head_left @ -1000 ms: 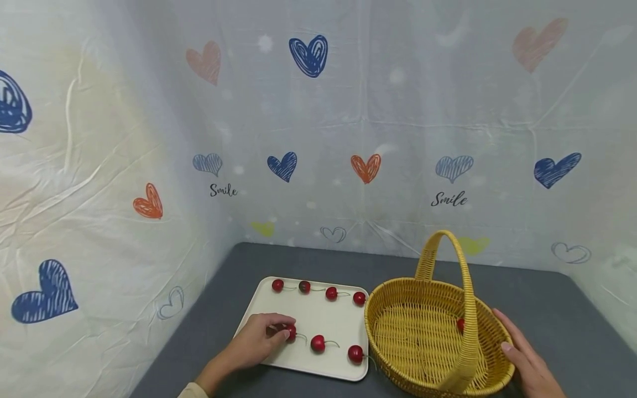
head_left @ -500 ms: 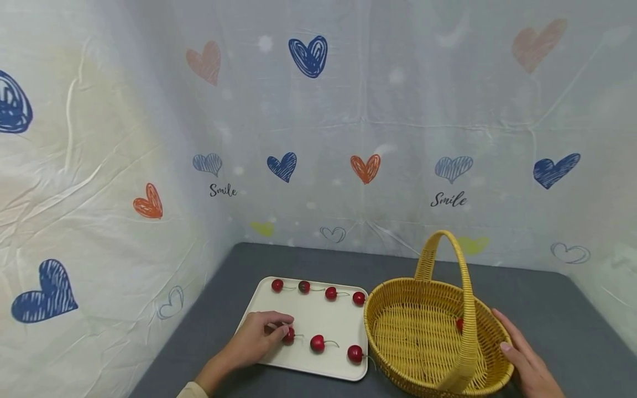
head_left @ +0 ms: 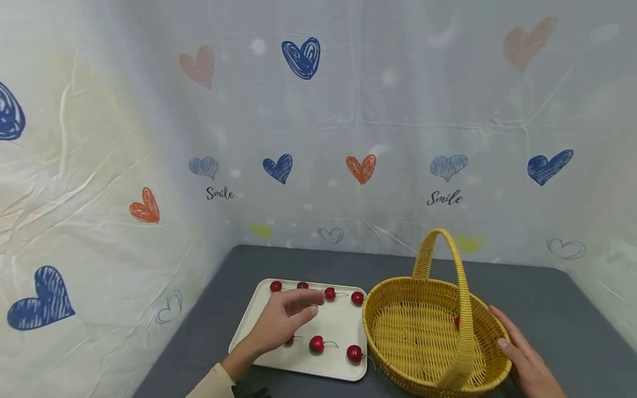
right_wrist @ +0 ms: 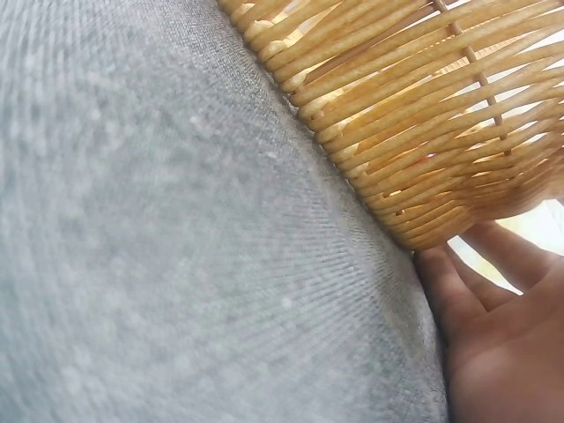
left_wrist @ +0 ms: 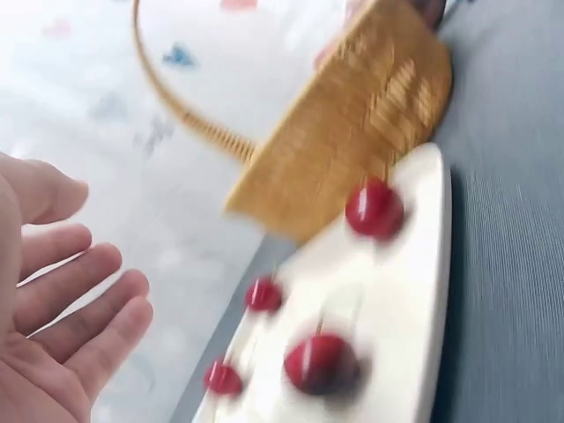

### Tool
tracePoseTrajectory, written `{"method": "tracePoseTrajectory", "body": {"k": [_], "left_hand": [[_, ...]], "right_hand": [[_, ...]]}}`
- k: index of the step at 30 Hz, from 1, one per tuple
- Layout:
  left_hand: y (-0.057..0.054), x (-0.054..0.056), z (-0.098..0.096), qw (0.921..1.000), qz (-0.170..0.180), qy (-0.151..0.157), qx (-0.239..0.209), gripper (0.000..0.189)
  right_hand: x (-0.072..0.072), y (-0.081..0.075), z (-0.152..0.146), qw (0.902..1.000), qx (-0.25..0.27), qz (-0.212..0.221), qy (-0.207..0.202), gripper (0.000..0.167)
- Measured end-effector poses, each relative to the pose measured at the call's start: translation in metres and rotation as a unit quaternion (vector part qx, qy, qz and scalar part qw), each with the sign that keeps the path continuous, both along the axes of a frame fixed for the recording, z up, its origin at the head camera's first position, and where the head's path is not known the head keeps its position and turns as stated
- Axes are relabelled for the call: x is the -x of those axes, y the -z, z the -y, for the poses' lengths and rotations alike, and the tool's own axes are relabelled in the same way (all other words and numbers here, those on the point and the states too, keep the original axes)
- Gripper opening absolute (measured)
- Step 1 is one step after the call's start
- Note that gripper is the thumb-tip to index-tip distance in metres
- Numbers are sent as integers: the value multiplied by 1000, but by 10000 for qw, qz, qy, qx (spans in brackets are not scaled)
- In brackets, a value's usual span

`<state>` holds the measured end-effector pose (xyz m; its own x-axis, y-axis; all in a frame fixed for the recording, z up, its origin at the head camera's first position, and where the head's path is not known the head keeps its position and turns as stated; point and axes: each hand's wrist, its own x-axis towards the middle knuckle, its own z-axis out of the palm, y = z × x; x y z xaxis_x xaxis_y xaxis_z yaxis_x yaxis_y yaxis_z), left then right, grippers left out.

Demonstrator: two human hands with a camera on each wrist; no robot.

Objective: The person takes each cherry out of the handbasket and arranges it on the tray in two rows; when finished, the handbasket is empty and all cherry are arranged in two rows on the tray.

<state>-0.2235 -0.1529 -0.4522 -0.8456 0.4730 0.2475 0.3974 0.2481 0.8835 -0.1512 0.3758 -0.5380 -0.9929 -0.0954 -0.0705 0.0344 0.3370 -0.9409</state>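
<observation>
In the head view my left hand [head_left: 281, 319] hovers over the white tray [head_left: 332, 371], thumb and fingers apart, holding nothing; the left wrist view also shows it bare. Red cherries with thin stems lie on the tray in two rows. One front cherry [head_left: 289, 341] is partly hidden by the hand; a second cherry [head_left: 317, 345] and a third cherry [head_left: 355, 354] lie to its right. My right hand [head_left: 527, 354] rests against the right side of a yellow wicker basket [head_left: 393, 370], thumb at the rim, fingers fairly straight along the outside. Inside sits a red cherry [head_left: 457, 322], partly behind the handle.
Along the tray's back row lie several cherries, among them a rightmost cherry [head_left: 357, 298] close to the basket. The tall basket handle [head_left: 460, 282] arches over its middle. A grey tabletop [head_left: 308, 260] meets a heart-printed curtain [head_left: 318, 127] behind and at the sides.
My left hand has let go of the leftmost front cherry, risen and moved forward and right, its fingers spread. That cherry stays on the tray. My right hand keeps its place at the basket.
</observation>
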Motion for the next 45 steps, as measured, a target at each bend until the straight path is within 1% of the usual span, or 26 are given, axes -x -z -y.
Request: {"method": "tracePoseTrajectory", "body": {"k": [3, 6, 10, 12, 14, 16, 17, 21, 24, 27, 32, 34, 36, 37, 40, 42, 45], "left_hand": [[-8, 0, -30, 9977, 293, 488, -359, 36], [-11, 1, -61, 9923, 430, 997, -592, 37], [-11, 4, -101, 9821, 488, 1649, -766, 41], [-11, 7, -120, 9775, 513, 1882, -801, 42], [-10, 10, -138, 9741, 519, 2047, -810, 43], [-10, 13, -155, 9730, 438, 2135, -755, 44], [-11, 14, -163, 9737, 406, 2129, -696, 44], [-13, 21, -190, 9785, 323, 2006, -365, 43], [-17, 26, -206, 9806, 306, 1935, -86, 42], [-22, 33, -220, 9804, 203, 1954, 180, 42], [-29, 42, -241, 9765, 131, 2010, 761, 41], [-31, 45, -249, 9720, 1, 2094, 1065, 39], [-33, 47, -256, 9656, -251, 2205, 1354, 37], [-33, 49, -261, 9614, -436, 2258, 1511, 36], [-33, 55, -272, 9455, -950, 2405, 1980, 33], [-31, 58, -279, 9344, -1107, 2448, 2340, 34], [-29, 61, -289, 9127, -1254, 2453, 3016, 34]], "right_hand": [[0, -2, 1, 10000, -83, -22, 29, 68], [-1, -4, 3, 10000, 54, -7, 18, 68], [-2, -6, 4, 9996, 274, 79, 5, 70], [-2, -6, 4, 9996, 263, 105, 26, 70], [-3, -5, 3, 9999, 130, 67, 49, 69], [-3, -5, 2, 10000, -22, 30, 63, 69], [-3, -5, 2, 9999, -83, 13, 70, 68], [-4, -5, 3, 9998, -187, -53, 101, 67], [-4, -7, 4, 9997, -197, -68, 127, 67], [-5, -10, 6, 9997, -219, -58, 119, 68], [-7, -9, 9, 9995, -129, -261, 86, 66], [-8, -8, 10, 9991, -127, -378, 113, 64], [-9, -7, 10, 9988, -127, -465, 100, 63], [-9, -7, 9, 9988, -131, -458, 98, 63], [-9, -10, 8, 9994, -174, -286, 104, 64], [-9, -12, 8, 9996, -216, -171, 112, 64], [-9, -14, 9, 9995, -245, -156, 103, 65]]}}
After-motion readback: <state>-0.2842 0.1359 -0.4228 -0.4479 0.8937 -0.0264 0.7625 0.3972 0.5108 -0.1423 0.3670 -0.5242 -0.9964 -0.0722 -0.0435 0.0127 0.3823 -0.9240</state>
